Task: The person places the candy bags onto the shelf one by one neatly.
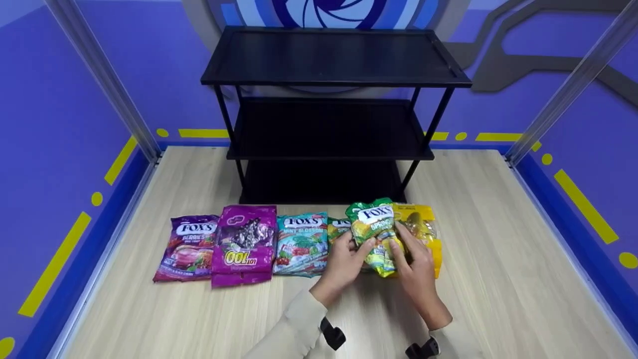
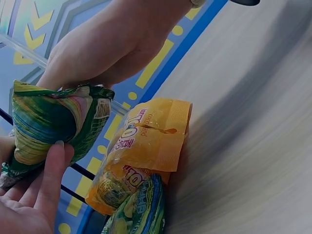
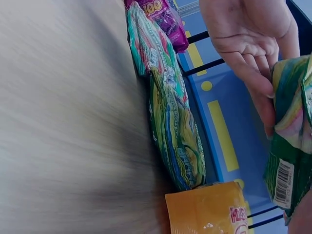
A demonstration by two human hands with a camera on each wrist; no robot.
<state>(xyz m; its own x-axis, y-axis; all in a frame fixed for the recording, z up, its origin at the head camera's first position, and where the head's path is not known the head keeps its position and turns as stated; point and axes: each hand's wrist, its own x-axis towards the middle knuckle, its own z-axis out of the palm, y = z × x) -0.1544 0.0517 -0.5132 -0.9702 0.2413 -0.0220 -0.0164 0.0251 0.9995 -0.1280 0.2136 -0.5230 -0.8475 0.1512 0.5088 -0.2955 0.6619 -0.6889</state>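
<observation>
Both hands hold up a green Fox's Spring candy bag (image 1: 376, 227), its lettering facing the head camera. On its left side the left hand (image 1: 345, 262) grips it, thumb on the front. The right hand (image 1: 417, 262) grips the opposite side. From the left wrist view, the held bag's (image 2: 48, 126) underside shows a barcode, and fingers press its side. Behind it on the table lie a second green Fox's bag (image 1: 337, 230), partly covered, and a yellow-orange candy bag (image 1: 434, 249), partly hidden by the right hand.
Left of the hands, a teal Fox's Mint Blossom bag (image 1: 301, 244), a magenta candy bag (image 1: 244, 247) and a purple Fox's Berries bag (image 1: 187, 249) lie in a row. A black three-tier rack (image 1: 324, 57) stands behind them on the wooden table (image 1: 199, 319). Blue panels (image 1: 55, 124) enclose the sides.
</observation>
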